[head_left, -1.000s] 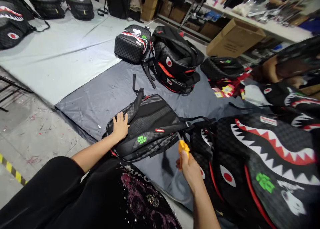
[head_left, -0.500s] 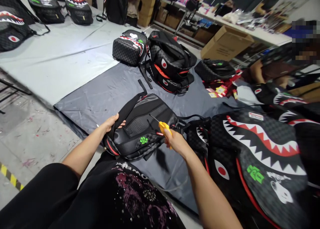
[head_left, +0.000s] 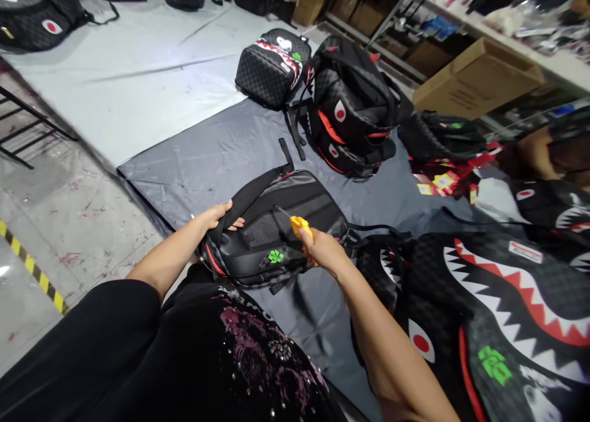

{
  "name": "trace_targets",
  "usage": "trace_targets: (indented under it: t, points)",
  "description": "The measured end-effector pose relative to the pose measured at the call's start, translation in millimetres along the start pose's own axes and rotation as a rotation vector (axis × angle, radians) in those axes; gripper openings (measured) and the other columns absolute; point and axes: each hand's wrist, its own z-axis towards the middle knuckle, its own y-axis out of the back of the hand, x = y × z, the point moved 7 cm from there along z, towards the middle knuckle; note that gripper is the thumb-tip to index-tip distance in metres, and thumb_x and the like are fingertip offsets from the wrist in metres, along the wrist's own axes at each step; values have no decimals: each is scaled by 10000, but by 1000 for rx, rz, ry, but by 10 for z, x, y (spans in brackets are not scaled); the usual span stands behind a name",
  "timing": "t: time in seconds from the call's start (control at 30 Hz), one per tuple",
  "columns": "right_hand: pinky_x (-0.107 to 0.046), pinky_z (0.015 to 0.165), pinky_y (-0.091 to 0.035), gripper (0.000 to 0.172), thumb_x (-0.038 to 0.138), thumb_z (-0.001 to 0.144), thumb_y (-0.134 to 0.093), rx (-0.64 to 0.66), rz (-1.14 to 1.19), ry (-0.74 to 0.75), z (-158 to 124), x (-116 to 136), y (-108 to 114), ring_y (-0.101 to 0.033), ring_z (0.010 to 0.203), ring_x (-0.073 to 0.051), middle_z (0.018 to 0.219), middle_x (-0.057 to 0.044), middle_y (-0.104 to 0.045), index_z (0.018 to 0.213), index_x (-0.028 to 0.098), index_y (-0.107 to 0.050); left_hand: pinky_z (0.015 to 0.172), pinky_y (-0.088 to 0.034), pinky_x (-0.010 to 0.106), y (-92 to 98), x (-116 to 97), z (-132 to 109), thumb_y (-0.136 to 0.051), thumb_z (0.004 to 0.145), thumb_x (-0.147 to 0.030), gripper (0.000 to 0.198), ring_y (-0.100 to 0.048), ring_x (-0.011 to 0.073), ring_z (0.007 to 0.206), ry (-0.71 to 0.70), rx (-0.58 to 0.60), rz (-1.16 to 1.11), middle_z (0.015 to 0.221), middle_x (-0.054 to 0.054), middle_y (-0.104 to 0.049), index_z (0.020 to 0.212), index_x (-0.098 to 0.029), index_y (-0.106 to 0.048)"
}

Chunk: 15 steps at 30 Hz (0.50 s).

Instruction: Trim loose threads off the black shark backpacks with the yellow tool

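A black backpack [head_left: 295, 213] lies back side up, its padded panel facing me and a green print on its lower side. My left hand [head_left: 224, 216] grips the backpack's shoulder strap [head_left: 249, 191] at its left end, with fingertips showing beyond the strap. Yellow-handled scissors [head_left: 298, 224] are in my right hand [head_left: 322, 250], above the middle of the back panel. Their thin dark blade points up and left over the panel; whether it touches the fabric I cannot tell. My right fingers are closed round the handles and partly hidden.
Large shark-mouth backpacks [head_left: 516, 299] crowd the right side. Behind stand a stack of backpacks [head_left: 350, 109] and a smaller checked bag [head_left: 271, 72]. Red and yellow tags [head_left: 445, 181] lie near a cardboard box [head_left: 479, 81]. The grey-covered table [head_left: 184, 158] has its edge at left.
The view has shifted, so the backpack and table appear moved within it. Both hands keep their grips, and the scissors stay over the back panel.
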Motion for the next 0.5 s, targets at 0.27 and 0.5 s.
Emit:
trace_targets:
  t: [0.27, 0.5]
  points:
    - [-231, 499, -419, 372, 446, 1035, -340, 41, 17, 48, -27, 231, 187, -601, 492, -142, 656, -22, -653, 940, 176, -578, 608, -555, 293, -81, -148, -71, -110, 1051, -419, 638, -683, 199, 650, -145, -157, 399, 879, 193, -729, 1101, -69, -641]
    - [-233, 520, -436, 412, 472, 1027, -319, -66, -23, -13, -286, 56, 577, -604, 493, -146, 636, -25, -649, 927, 174, -585, 961, -449, 402, -534, -4, -289, -634, 921, -391, 572, -566, 295, 1148, -497, -384, 831, 1269, 125, -579, 1461, -333, -458]
